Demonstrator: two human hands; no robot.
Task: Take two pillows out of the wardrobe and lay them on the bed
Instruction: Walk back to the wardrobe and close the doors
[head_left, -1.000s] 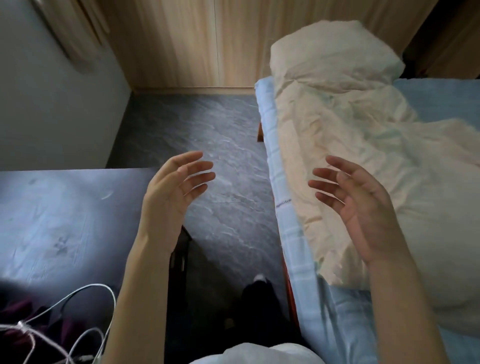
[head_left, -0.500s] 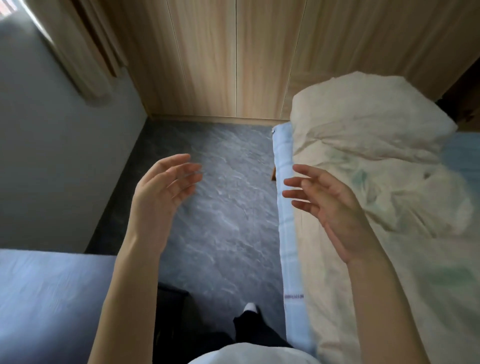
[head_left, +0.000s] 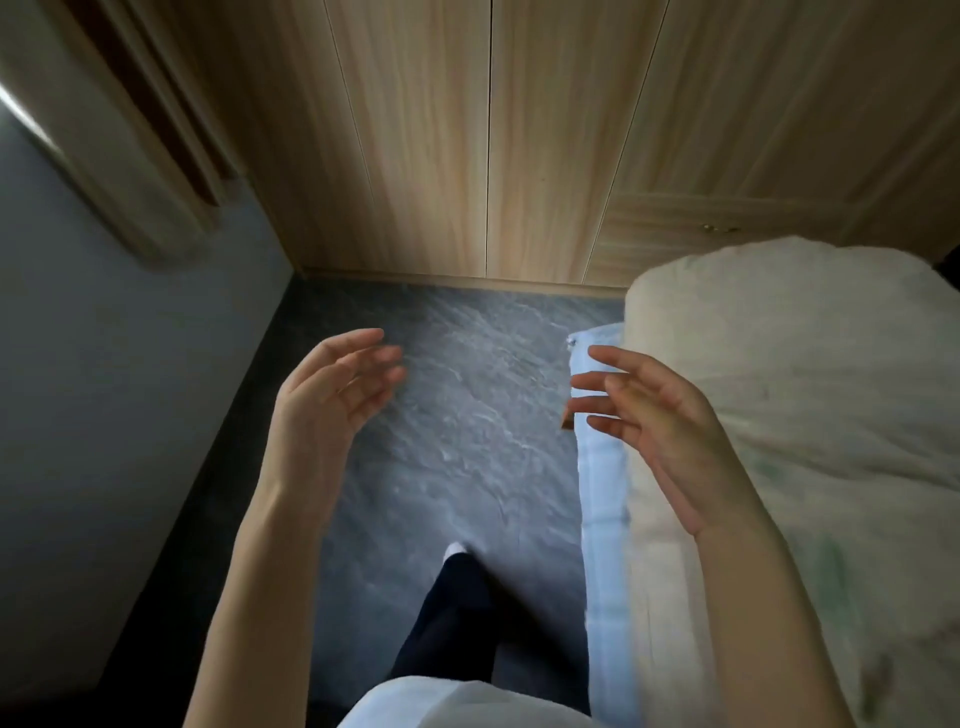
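A wooden wardrobe (head_left: 488, 145) with shut doors is faced across a grey floor (head_left: 467, 415); the pillows are not seen. The left hand (head_left: 332, 400) and right hand (head_left: 660, 421) are spread, nothing held. Pillows are probably light and soft, best gripped at both sides. The bed (head_left: 602, 467) lies to the right.

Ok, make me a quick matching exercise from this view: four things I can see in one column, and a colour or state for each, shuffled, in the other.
Things:
1. wardrobe doors
2. floor
3. quilt
4. left hand

States:
A. cream, crumpled on the bed
B. empty, fingers spread
C. light wood, closed
D. grey, marbled

Pairs: 1-C, 2-D, 3-A, 4-B
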